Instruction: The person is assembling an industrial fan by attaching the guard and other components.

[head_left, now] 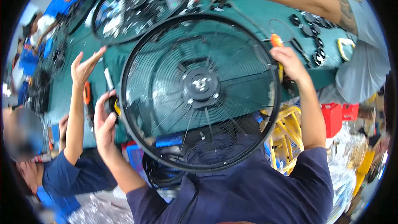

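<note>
While a large, round, black wire-caged fan (pixel 200 85) spans the near edge of the green counter (pixel 62 103), the left hand (pixel 105 120) is clamped on a small black-and-yellow piece (pixel 112 105) at its rim. At the opposite rim, the right hand (pixel 290 64) curls its fingers beside a bright orange tool (pixel 275 40); I cannot tell what it grips.

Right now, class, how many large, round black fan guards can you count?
2 clearly: the nearer guard, between the wearer's left hand and right hand; a second guard on the green table, upper left. Others may be hidden in the blurred clutter.
</note>
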The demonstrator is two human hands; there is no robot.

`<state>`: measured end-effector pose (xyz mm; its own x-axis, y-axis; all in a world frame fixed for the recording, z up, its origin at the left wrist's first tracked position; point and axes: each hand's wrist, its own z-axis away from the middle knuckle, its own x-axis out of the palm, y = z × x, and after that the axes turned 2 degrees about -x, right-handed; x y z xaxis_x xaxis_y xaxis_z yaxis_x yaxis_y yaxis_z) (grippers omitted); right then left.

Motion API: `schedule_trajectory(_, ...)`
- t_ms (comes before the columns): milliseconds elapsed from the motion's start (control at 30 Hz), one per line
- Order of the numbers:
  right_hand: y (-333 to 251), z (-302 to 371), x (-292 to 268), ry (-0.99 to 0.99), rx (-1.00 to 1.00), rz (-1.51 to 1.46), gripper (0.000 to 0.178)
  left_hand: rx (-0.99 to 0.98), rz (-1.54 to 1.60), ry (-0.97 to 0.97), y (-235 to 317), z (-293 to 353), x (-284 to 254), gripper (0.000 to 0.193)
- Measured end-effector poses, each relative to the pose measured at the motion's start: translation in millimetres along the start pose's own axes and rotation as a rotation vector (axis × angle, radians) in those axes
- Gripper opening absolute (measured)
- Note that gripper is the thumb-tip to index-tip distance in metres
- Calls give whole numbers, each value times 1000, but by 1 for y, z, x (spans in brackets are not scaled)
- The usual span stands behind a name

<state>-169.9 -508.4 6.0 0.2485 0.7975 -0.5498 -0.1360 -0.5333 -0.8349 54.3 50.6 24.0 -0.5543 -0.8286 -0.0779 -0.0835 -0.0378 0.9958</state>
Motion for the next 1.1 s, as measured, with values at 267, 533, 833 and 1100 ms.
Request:
schedule_trajectory(267,-18,-2,5,90,54,-8,24,-508,-84,253,-6,-15,-4,54)
schedule_trajectory(533,-1,-5,2,-37,97,-139,24,53,-5,14,-7,6,-5,54)
schedule_trajectory(833,-15,-5,0,-65,83,-131,25,42,-29,204,-2,-2,12,47)
schedule_trajectory(1100,-17,-5,-2,-89,100,-128,26,-593,-168,166,8,-14,3,56)
